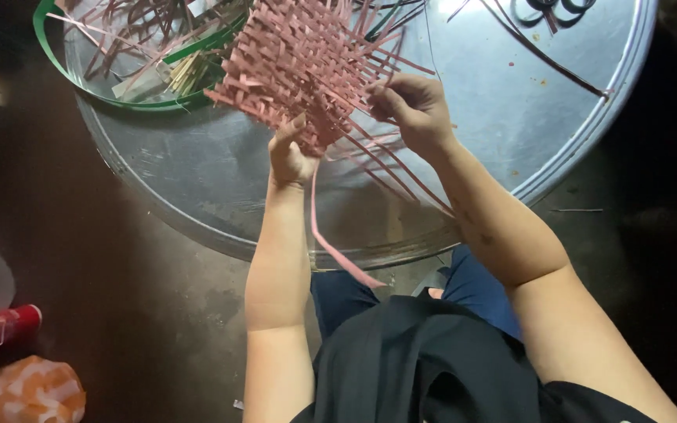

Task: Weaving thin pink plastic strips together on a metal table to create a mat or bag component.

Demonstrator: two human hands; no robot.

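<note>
Now | left hand point(290, 153), right hand point(410, 106) | gripping pink woven mat point(299, 59) (strips loose)

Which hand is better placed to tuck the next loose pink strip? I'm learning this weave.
Probably the right hand: its fingertips pinch the strips at the woven pink mat edge, while the left hand props the mat from below.

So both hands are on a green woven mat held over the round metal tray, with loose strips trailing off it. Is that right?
Not quite: the woven mat is pink, not green. The green thing is a band coiled at the tray's far left. The rest holds in the head view: the left hand and right hand are on the mat over the round metal tray, with loose strips trailing.
</note>
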